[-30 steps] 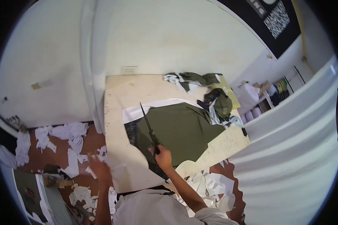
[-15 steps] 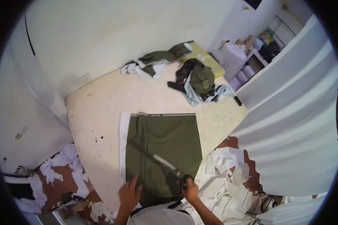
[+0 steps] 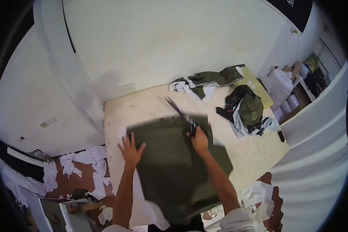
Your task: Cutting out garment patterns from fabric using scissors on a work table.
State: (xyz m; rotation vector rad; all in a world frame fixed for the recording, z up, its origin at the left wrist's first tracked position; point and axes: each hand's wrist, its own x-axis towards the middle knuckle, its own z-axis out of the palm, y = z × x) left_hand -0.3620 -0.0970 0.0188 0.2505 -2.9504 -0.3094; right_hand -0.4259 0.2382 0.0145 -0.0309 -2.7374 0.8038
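Note:
Olive-green fabric (image 3: 170, 174) lies over the near part of a pale board table (image 3: 135, 106), with white material showing along its left side. My left hand (image 3: 131, 150) rests near the fabric's upper-left corner, fingers spread. My right hand (image 3: 199, 141) is closed round the dark handles of long scissors (image 3: 192, 125). Their blurred blades point up and left, over the fabric's far edge.
A heap of green, black and pale cloth (image 3: 251, 108) and a green-and-white garment (image 3: 220, 79) occupy the table's back right, beside a yellow board (image 3: 263, 89). White scraps (image 3: 75, 166) litter the floor. A white curtain (image 3: 317, 166) hangs at right; shelving with bundles stands behind.
Both my hands have moved forward across the fabric since half a second ago, the scissors rising toward its far edge. The fabric's outline has shifted and its middle crease no longer shows.

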